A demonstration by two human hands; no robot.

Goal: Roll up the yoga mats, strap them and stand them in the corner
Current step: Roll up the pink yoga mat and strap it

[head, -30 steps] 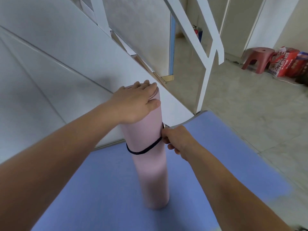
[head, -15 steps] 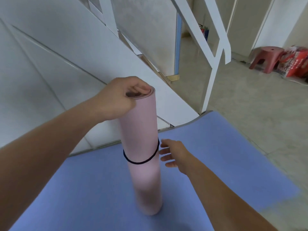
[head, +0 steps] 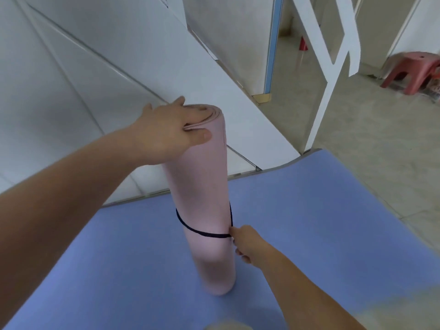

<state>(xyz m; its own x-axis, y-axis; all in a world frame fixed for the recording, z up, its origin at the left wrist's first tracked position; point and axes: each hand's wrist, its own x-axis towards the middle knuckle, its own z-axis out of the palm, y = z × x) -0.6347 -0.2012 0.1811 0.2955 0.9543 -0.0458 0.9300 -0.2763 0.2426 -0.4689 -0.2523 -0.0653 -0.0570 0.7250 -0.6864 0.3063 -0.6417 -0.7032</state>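
One pink rolled mat (head: 204, 186) upright on the blue mat (head: 119, 258): left hand (head: 171, 132) grips its top end; right hand (head: 246, 242) pinches the black strap (head: 202, 232) around it.

Right grip (head: 245, 241): half a second ago it hung open just beside the roll, clear of the strap (head: 202, 232). It now pinches the strap again at the right side of the pink mat roll (head: 202, 182), at a lower point than one second ago.

Strap: previously near level, it now slants down toward the pinch point.

Left grip (head: 166, 132): its fingers were hooked into the top end. They now lie across the end face, with the thumb (head: 202, 136) pressed on the side wall.

Roll: its top now leans further left.
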